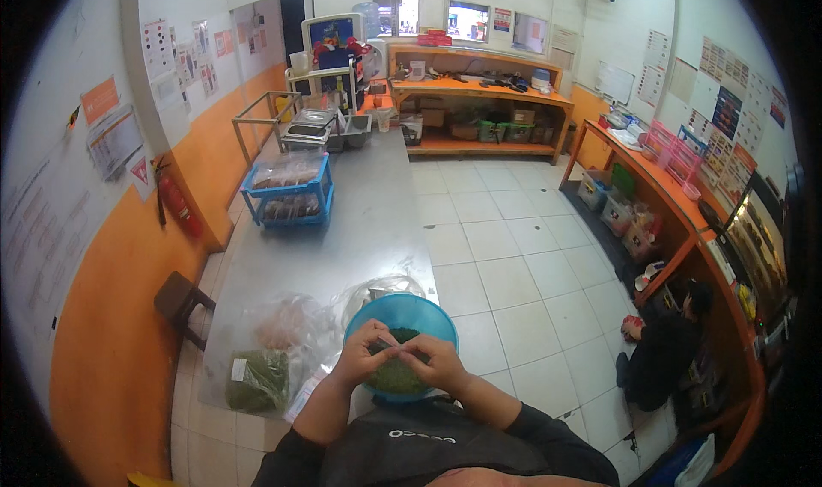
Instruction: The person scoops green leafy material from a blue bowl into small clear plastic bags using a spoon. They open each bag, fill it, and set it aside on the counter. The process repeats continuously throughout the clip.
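A blue plastic bowl (445, 325) is right in front of me at the near edge of the steel table, with green, finely chopped or powdery matter (390, 382) inside. Over it, my left hand (363, 353) and my right hand (437, 357) meet fingertip to fingertip. Between them they pinch a small, thin, pale piece (388, 340), perhaps plastic; the fingers hide most of it. Left of the bowl lies a clear bag of green matter (258, 384) bearing a white label. Behind that bag rests another clear plastic bag (282, 323) with pale brownish contents.
The steel table (379, 230) stretches away from me, carrying a blue two-tier rack (286, 195) of packed food and metal pans (308, 131). A brown stool (183, 301) stands at its left. To the right, a person (668, 352) crouches by orange shelving (671, 272).
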Demonstrator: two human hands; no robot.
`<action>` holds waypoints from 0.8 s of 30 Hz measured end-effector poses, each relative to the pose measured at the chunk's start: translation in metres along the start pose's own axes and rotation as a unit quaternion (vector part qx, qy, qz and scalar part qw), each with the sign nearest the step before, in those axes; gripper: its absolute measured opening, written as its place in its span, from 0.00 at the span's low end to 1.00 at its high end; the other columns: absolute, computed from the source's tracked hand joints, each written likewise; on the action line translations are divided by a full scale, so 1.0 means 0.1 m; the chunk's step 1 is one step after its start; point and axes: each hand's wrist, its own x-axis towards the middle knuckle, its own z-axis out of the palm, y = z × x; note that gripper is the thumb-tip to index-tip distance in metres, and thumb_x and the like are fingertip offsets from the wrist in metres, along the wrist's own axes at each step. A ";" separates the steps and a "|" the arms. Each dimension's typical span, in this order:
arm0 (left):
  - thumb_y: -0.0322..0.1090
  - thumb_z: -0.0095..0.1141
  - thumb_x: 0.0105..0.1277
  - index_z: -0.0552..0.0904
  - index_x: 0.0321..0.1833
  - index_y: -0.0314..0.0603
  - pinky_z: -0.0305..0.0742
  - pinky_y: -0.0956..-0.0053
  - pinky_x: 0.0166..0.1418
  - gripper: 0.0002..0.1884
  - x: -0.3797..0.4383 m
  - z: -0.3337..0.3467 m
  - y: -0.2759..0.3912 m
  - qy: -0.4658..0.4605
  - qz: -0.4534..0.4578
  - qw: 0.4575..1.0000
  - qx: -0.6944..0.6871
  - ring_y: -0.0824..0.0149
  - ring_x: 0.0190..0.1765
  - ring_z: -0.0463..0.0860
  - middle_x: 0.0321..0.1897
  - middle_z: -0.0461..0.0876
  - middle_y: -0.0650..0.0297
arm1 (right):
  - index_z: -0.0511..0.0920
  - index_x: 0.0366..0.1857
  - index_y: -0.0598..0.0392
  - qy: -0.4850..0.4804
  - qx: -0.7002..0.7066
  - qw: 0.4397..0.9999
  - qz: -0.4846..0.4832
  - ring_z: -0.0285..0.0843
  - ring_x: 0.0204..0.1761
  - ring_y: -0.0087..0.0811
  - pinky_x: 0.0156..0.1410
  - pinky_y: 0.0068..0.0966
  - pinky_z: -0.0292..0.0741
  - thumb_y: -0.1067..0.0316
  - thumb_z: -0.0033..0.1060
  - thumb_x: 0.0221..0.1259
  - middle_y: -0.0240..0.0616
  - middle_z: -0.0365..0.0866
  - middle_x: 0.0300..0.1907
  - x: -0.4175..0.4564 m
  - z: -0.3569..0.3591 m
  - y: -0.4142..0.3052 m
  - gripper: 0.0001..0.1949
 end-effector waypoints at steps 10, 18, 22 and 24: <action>0.28 0.64 0.55 0.83 0.30 0.39 0.69 0.77 0.45 0.03 -0.08 -0.05 -0.18 0.060 -0.046 0.997 -0.031 0.69 0.38 0.74 0.34 0.72 0.65 | 0.81 0.32 0.56 -0.013 -0.023 1.000 -0.010 0.79 0.32 0.41 0.38 0.31 0.74 0.70 0.63 0.53 0.43 0.80 0.29 0.01 0.01 0.05 0.05; 0.30 0.63 0.55 0.83 0.30 0.37 0.70 0.74 0.43 0.04 0.30 -0.21 0.11 0.201 0.009 0.974 0.103 0.66 0.36 0.76 0.29 0.77 0.62 | 0.79 0.45 0.56 -0.026 0.145 0.989 0.007 0.79 0.38 0.35 0.42 0.29 0.75 0.67 0.67 0.53 0.41 0.80 0.37 0.08 -0.29 -0.04 0.15; 0.31 0.62 0.56 0.84 0.32 0.37 0.70 0.75 0.41 0.05 0.70 -0.30 0.22 0.214 0.030 0.971 0.100 0.66 0.32 0.75 0.28 0.77 0.61 | 0.79 0.43 0.57 -0.048 0.389 0.903 -0.179 0.73 0.35 0.32 0.40 0.32 0.74 0.65 0.70 0.51 0.32 0.74 0.31 -0.02 -1.19 -0.96 0.16; 0.32 0.62 0.56 0.83 0.38 0.38 0.70 0.75 0.42 0.09 0.76 -0.35 -0.04 0.203 0.026 0.970 0.129 0.67 0.34 0.73 0.32 0.77 0.60 | 0.79 0.43 0.56 -0.128 0.409 0.850 -0.306 0.73 0.35 0.32 0.40 0.33 0.74 0.65 0.69 0.51 0.33 0.74 0.31 -0.04 -1.56 -1.33 0.16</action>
